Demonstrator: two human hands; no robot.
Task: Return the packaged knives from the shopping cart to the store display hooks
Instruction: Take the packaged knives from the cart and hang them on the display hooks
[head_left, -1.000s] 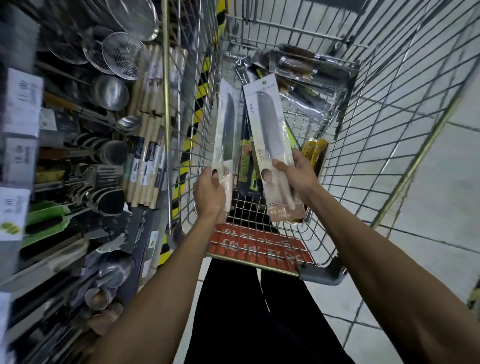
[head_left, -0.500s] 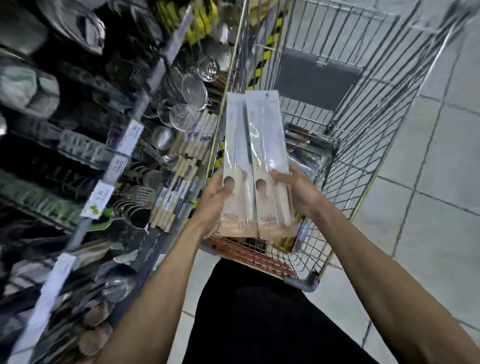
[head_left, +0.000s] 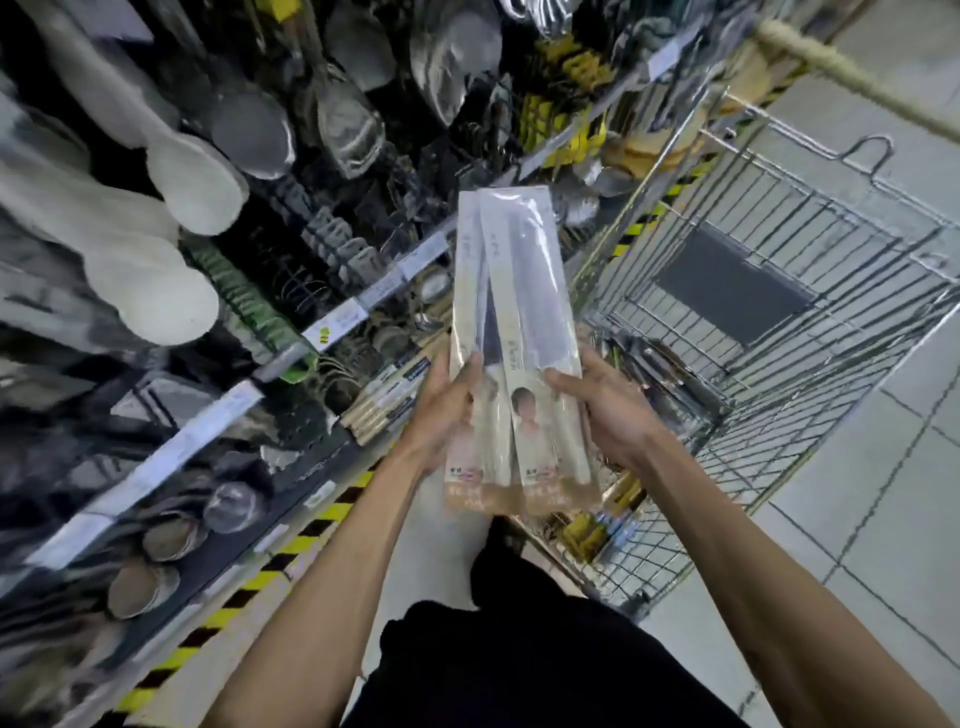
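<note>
Packaged knives (head_left: 519, 338), two of them, stood side by side in the middle, tips toward twelve o'clock. At nine o'clock was the display rack (head_left: 322, 244) with big white spoons (head_left: 156, 291), too blurry to show where knives hang. The left hand (head_left: 441, 415) gripped the knives from the left, thumb on the front. The right hand (head_left: 608, 410) gripped them from the right the same way. At three o'clock sat the shopping cart (head_left: 841, 223), with more packs (head_left: 667, 374) inside. The knives looked light, flat and stiff, with slippery plastic, so holding low by the handle end seemed safest.
</note>
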